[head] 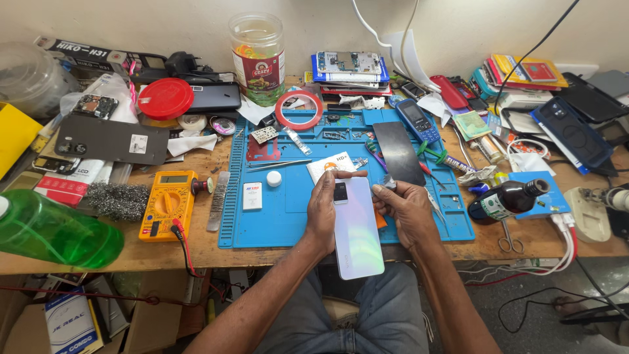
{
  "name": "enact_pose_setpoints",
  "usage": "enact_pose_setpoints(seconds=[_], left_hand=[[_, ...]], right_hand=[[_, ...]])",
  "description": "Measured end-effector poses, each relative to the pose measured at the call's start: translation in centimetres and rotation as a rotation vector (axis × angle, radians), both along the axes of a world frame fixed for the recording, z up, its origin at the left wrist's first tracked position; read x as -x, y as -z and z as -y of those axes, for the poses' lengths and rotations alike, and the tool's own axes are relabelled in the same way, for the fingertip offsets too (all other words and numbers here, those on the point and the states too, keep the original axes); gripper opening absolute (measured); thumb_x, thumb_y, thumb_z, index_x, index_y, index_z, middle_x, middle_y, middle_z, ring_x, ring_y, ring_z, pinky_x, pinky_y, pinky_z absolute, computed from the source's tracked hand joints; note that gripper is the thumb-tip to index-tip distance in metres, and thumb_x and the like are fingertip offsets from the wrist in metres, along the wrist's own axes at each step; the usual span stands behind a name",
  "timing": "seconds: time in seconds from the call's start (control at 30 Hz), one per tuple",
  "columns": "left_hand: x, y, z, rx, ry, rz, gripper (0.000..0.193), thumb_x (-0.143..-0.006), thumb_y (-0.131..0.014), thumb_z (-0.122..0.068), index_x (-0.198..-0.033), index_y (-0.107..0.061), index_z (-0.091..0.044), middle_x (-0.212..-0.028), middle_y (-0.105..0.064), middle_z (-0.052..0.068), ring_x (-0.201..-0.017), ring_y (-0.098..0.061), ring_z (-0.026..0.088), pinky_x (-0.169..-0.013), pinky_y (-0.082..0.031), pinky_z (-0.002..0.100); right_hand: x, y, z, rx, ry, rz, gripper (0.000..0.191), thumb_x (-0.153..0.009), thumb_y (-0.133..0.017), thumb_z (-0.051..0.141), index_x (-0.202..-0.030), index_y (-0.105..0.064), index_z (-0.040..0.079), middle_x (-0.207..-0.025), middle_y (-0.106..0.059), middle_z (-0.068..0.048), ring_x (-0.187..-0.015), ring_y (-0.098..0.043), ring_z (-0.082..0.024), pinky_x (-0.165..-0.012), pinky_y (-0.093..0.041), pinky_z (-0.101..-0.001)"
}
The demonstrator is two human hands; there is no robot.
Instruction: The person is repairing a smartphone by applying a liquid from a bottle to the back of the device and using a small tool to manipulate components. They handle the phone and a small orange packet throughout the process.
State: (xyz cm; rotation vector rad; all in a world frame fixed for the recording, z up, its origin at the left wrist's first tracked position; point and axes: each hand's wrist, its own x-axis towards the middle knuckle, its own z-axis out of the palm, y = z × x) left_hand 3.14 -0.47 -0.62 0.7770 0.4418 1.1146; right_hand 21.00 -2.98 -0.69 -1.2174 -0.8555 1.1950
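A blue work mat (288, 216) covered the middle of a cluttered wooden bench (196, 246). At the mat's near edge, a white smartphone (357, 229) with a pearly, faintly rainbow back faced up, its dark camera block at the far end. Its long axis ran away from the person, the near end overhanging the mat toward their lap. The left hand (322, 210) gripped the phone's left edge, fingers curled over the top. The right hand (406, 206) pinched a small grey tool (386, 185) beside the phone's top right corner.

A yellow meter (165, 204) sits by a blue mat (275, 216). A green bottle (56, 231) lies left, a brown bottle (508, 198) right.
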Motion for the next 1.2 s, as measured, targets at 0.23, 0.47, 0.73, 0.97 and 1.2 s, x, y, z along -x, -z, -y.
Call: enact_pose_setpoints(seconds=[0.23, 0.47, 0.73, 0.97, 1.2], left_hand=[[-0.3, 0.1, 0.0, -0.02, -0.044, -0.01, 0.045, -0.111, -0.028, -0.043, -0.114, -0.054, -0.006, -0.13, -0.067, 0.016, -0.097, -0.07, 0.018, -0.083, -0.063, 0.035], [-0.3, 0.1, 0.0, -0.026, -0.063, -0.014, 0.045, -0.112, -0.029, -0.043, -0.115, -0.054, -0.006, -0.131, -0.066, 0.016, -0.098, -0.068, 0.016, -0.083, -0.063, 0.034], [-0.3, -0.2, 0.1, 0.01, -0.065, 0.004, 0.041, -0.11, -0.028, -0.042, -0.112, -0.052, -0.009, -0.129, -0.066, 0.016, -0.096, -0.071, 0.018, -0.08, -0.065, 0.036], [-0.6, -0.1, 0.1, -0.009, -0.091, -0.06, 0.042, -0.112, -0.027, -0.04, -0.113, -0.053, -0.007, -0.128, -0.068, 0.016, -0.1, -0.069, 0.017, -0.086, -0.062, 0.034], [-0.5, -0.3, 0.2, -0.03, -0.081, -0.077, 0.041, -0.111, -0.027, -0.04, -0.113, -0.053, -0.007, -0.129, -0.067, 0.016, -0.102, -0.069, 0.018, -0.088, -0.062, 0.035]], right_hand=[[0.5, 0.5, 0.2, -0.029, 0.035, -0.002, 0.01, -0.085, -0.078, 0.008, -0.082, -0.073, 0.0, -0.072, -0.07, -0.007, -0.06, -0.057, -0.009, -0.056, -0.045, -0.0233], [1.0, 0.7, 0.6, -0.038, 0.068, 0.117, 0.012, -0.088, -0.076, 0.009, -0.08, -0.073, 0.0, -0.069, -0.069, -0.006, -0.057, -0.053, -0.008, -0.054, -0.042, -0.0231], [0.9, 0.3, 1.1, -0.004, 0.033, 0.101, 0.009, -0.084, -0.077, 0.008, -0.08, -0.073, 0.001, -0.07, -0.069, -0.006, -0.057, -0.053, -0.008, -0.054, -0.043, -0.0233], [1.9, 0.6, 1.1, -0.07, 0.115, 0.115, 0.013, -0.087, -0.078, 0.01, -0.081, -0.072, 0.001, -0.069, -0.067, -0.004, -0.058, -0.05, -0.006, -0.055, -0.039, -0.0218], [2.5, 0.9, 0.5, -0.101, 0.183, 0.083, 0.012, -0.088, -0.078, 0.01, -0.081, -0.072, 0.001, -0.068, -0.067, -0.004, -0.056, -0.049, -0.005, -0.053, -0.038, -0.0215]])
